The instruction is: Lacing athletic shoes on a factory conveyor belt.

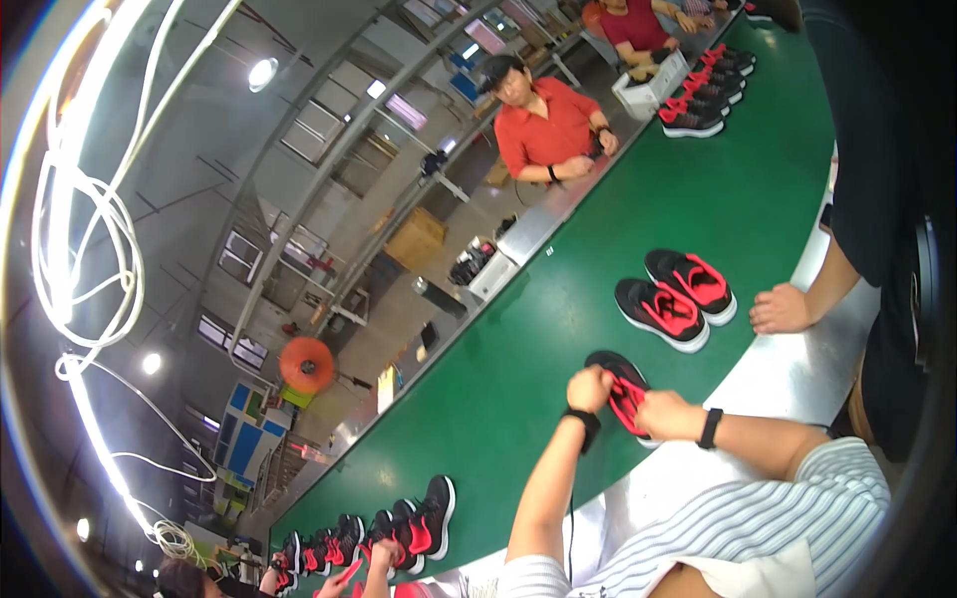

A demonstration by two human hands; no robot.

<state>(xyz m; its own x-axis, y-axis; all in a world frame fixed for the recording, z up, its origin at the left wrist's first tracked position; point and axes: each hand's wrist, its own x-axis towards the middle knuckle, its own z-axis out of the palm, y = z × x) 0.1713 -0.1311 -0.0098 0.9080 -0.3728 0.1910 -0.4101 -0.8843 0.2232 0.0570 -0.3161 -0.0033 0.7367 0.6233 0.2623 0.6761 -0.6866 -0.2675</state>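
Note:
A black sneaker with a red lining and white sole (604, 361) lies on the green work surface (518, 399) right in front of me. My left hand (589, 390) is closed on its left side, near the toe and laces. Against the red opening, toward the heel, my right hand (670, 416) is closed, and its fingertips are partly hidden at the shoe. Both wrists carry dark bands. Just beyond stands a pair of matching sneakers, one nearer (653, 309) and one behind it (703, 284).
Several sneakers (693, 122) stand in a row at the far right; more (432, 518) line the lower left, beside another person's hands. A co-worker's hand (783, 310) rests on the metal edge at right. Across the surface are a person in red (548, 125), a white box (653, 90) and a dark bottle (437, 296).

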